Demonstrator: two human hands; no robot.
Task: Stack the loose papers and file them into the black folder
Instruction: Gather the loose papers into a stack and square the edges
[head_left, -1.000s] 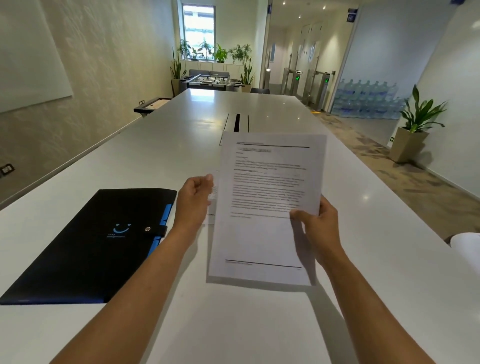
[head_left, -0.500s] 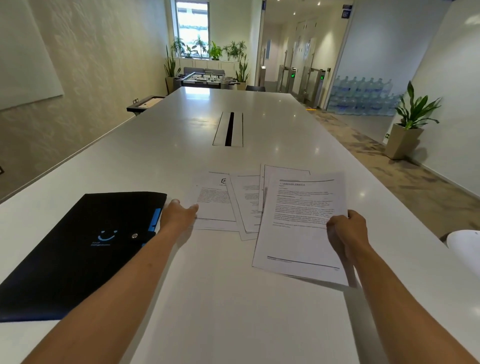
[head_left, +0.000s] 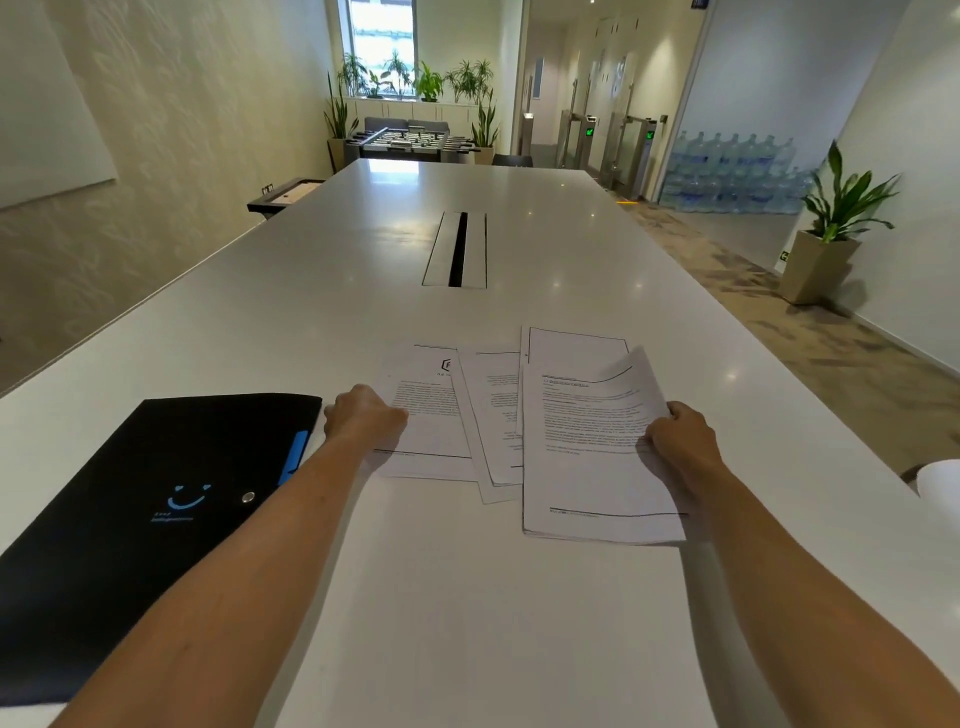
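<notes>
Several printed sheets lie fanned on the white table (head_left: 467, 623). My right hand (head_left: 683, 441) grips the right edge of the nearest sheaf of papers (head_left: 587, 457), its top right corner curling up. My left hand (head_left: 363, 415) rests, fingers curled, on the left edge of the leftmost sheet (head_left: 431, 415); whether it grips the sheet I cannot tell. Between them lie two more overlapping sheets (head_left: 493, 415). The closed black folder (head_left: 156, 499), with a blue smile mark, a snap and a blue tab, lies left of my left forearm.
A cable slot (head_left: 457, 249) is set into the table's middle, beyond the papers. A white rounded object (head_left: 940, 478) shows at the right table edge. Potted plant (head_left: 831, 234) and water bottles stand off to the right on the floor.
A second ago both hands held one sheet upright. The sheet has since come down onto the pile on the right, and my left hand has moved to the leftmost sheet.
</notes>
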